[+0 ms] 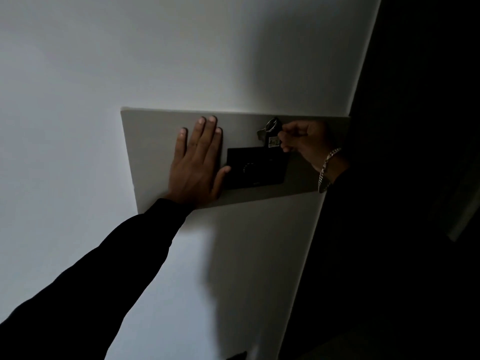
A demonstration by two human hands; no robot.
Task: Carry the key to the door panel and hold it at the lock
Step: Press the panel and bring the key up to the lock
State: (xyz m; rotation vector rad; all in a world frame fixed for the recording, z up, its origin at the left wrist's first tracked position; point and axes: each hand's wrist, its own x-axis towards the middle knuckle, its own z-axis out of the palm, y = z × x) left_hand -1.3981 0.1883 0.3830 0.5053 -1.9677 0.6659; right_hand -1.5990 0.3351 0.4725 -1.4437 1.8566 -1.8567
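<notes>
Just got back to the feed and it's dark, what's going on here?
A person's left hand lies flat on a grey door panel, thumb touching the black lock plate. The right hand pinches a key with a ring, held just above the plate's top edge. Whether the key is inserted can't be seen.

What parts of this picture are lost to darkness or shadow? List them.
Head view: dim overall; the right side beyond the door edge is almost black, swallowing the right sleeve. The right hand with the key is in shade but readable. The left hand on the panel is clearer. A soft shadow falls below the panel.
</notes>
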